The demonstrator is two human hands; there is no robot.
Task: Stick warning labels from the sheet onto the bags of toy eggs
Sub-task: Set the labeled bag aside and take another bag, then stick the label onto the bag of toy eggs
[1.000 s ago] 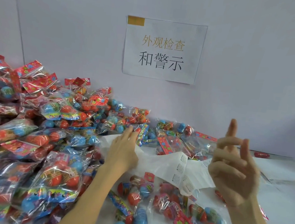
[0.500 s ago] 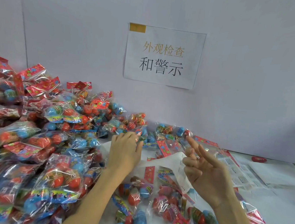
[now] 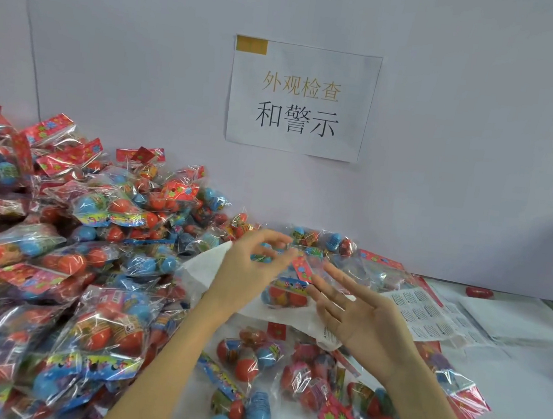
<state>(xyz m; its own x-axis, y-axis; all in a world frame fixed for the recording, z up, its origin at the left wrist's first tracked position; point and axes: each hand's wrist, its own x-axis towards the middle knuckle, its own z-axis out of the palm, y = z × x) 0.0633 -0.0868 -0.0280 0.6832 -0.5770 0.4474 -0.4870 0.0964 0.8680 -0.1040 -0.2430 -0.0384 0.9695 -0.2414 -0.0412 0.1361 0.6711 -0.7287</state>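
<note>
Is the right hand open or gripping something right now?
Open. The right hand shows its palm with fingers straight and spread, beside the bag of eggs; nothing sits in it.

A white paper sign with big black and gold writing hangs on the pale wall. The white bench stands below it.

Left hand off the white sheet; it has risen and now pinches the top of 1 bag of toy eggs, lifted clear of the bench. Right hand has come down from its raised pose and moved inward, fingers straight, palm up, just beside the bag.
</note>
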